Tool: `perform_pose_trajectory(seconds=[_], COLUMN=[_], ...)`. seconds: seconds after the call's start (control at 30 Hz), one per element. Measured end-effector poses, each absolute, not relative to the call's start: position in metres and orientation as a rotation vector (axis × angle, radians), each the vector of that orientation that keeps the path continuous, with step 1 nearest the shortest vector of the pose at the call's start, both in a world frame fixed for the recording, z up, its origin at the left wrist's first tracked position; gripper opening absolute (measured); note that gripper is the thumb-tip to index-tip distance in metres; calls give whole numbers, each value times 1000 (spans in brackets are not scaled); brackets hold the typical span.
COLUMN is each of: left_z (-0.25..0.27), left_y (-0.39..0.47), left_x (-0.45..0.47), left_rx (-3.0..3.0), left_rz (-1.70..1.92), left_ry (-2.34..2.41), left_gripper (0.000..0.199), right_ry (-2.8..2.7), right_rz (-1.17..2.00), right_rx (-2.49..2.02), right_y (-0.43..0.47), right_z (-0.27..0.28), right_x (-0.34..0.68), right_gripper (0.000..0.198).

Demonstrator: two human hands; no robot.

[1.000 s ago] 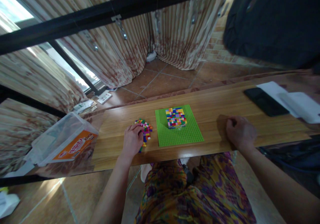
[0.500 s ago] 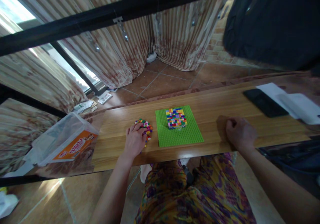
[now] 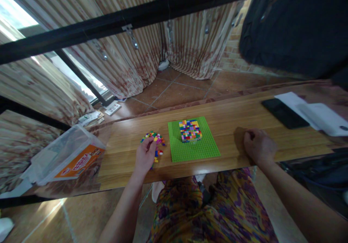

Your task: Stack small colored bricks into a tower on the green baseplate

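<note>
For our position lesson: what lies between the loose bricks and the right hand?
The head view shows a green baseplate bearing a brick block between the loose bricks and right hand.

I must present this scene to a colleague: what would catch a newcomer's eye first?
The multicoloured toy-brick block on the green baseplate, near picture centre, would likely draw the eye first. Next come the loose bricks beside the left hand, and the orange-labelled transparent box at far left.

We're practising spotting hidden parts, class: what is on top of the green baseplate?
A block of multicoloured toy bricks stands on the green baseplate. The plate shows to its left, right and front; what lies directly beneath the block is covered.
</note>
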State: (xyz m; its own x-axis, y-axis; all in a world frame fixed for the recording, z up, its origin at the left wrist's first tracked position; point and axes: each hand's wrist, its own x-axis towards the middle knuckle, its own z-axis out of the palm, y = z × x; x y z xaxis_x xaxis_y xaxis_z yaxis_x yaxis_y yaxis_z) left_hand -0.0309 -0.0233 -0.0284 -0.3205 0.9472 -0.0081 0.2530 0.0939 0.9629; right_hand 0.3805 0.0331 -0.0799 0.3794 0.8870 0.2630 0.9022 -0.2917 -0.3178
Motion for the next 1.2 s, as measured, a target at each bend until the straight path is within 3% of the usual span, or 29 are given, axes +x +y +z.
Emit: perform_pose_trajectory(seconds=[0.17,0.47,0.9,1.2], left_z=[-15,-18,-27,-24], left_y=[-26,-32,-30,-31], left_x=[-17,-8,-19,-13], left_rx=[781,735,1266,974], left_rz=[1346,1325,1261,1284], left_ry=[1424,1386,1650,1519], left_gripper=[40,46,21,41], right_ry=[-1546,-1551,-1548,-1551], right_rz=[-38,-23,-49,-53], right_rx=[-2238,-2262,-2240,-2273], right_y=[33,33,34,33], right_z=[-79,-78,-80,-78], right_x=[380,379,381,379], right_gripper=[41,41,40,41])
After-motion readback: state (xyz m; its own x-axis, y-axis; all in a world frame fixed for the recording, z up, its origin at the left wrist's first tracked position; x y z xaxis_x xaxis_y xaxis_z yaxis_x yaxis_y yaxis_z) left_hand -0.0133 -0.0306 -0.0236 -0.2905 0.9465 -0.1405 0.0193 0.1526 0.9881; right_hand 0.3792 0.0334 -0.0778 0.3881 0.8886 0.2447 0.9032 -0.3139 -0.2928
